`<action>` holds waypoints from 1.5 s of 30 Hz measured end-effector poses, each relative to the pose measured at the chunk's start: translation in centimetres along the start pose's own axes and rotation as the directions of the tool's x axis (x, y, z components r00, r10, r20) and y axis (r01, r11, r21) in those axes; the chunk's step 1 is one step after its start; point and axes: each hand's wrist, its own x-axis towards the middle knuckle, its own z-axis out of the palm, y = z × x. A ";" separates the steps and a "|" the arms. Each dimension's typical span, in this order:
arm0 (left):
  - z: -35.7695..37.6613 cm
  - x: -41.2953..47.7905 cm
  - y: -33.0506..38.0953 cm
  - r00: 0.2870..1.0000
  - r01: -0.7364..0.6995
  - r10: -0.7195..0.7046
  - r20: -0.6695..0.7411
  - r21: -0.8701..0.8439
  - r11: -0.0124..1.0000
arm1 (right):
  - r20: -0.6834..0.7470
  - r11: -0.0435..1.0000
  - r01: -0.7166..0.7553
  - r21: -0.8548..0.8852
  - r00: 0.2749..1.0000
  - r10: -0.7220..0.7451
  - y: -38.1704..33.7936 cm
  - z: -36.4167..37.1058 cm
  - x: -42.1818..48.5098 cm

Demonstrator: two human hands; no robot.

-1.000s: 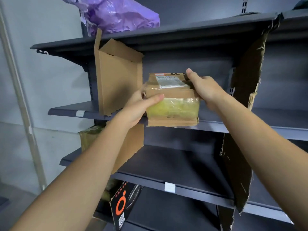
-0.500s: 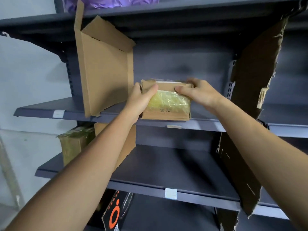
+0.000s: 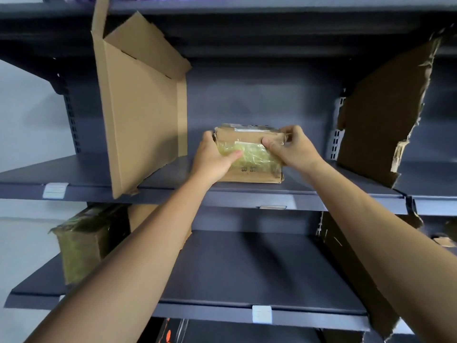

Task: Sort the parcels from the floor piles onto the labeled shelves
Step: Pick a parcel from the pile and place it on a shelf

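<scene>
Vs 0.5 s ago: small brown cardboard parcel (image 3: 249,157) now sits further back on the dark grey metal middle shelf (image 3: 309,191), off the front lip. A second ago it was held in the air at the edge. Right grip (image 3: 294,149) has slid from the top face to the upper right corner.

Left grip (image 3: 212,159): arm stretched up and forward, fingers wrapped round the parcel's left end, thumb flat on the near face. Right grip: thumb and curled fingers pinch the upper right corner. Both are closed on the parcel, whose bottom lies flat on the shelf.

Materials, left to right:
- White label tag (image 3: 55,190) on the shelf lip.
- Tape-wrapped brown box (image 3: 81,241) at the left end of the lower shelf (image 3: 247,268).
- Folded plain cardboard divider (image 3: 138,115), upright just left of the parcel, flap bent at the top.
- The parcel is creased, with glossy yellowish film across the middle, a white label on top and dark print on the near face.
- Torn, ragged-edged cardboard sheet (image 3: 378,120), upright at the right, well apart from the parcel.
</scene>
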 end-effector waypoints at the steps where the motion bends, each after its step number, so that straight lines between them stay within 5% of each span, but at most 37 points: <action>1: 0.2 0.1 0.1 1.000 -0.019 0.019 -0.010 0.016 1.000 | -0.031 0.999 0.001 -0.034 1.000 -0.002 0.2 0.2 0.2; 11: 0.6 0.8 -0.4 0.989 -0.093 0.053 0.136 0.304 0.948 | -0.042 0.940 0.023 -0.340 0.998 -0.039 0.2 0.6 0.3; 14: 0.7 -0.1 -0.8 0.996 -0.082 0.069 0.059 0.255 0.963 | -0.014 0.924 0.003 -0.383 1.000 -0.009 0.1 0.1 -0.9; 18: 1.0 -2.5 -1.3 0.905 -0.339 0.401 -0.139 0.331 0.881 | 0.014 0.895 -0.002 -0.446 1.000 0.009 0.9 -0.4 -3.0; 21: 1.7 -4.0 -1.3 0.849 -0.523 0.526 0.051 0.226 0.822 | 0.053 0.866 0.051 -0.497 0.998 -0.028 1.6 -0.9 -5.0; 25: 2.5 -5.9 -1.5 0.813 -0.555 0.469 0.345 0.216 0.803 | 0.221 0.808 0.195 -0.556 0.972 -0.082 2.2 -1.8 -7.5; 34: 1.3 -6.4 -1.0 0.799 -0.436 0.296 0.524 0.165 0.885 | 0.411 0.801 0.319 -0.506 0.906 -0.102 2.4 -3.9 -9.6; 45: 2.1 -5.9 -0.7 0.859 -0.409 0.313 0.404 0.176 0.895 | 0.367 0.770 0.354 -0.531 0.915 -0.167 3.4 -3.2 -8.6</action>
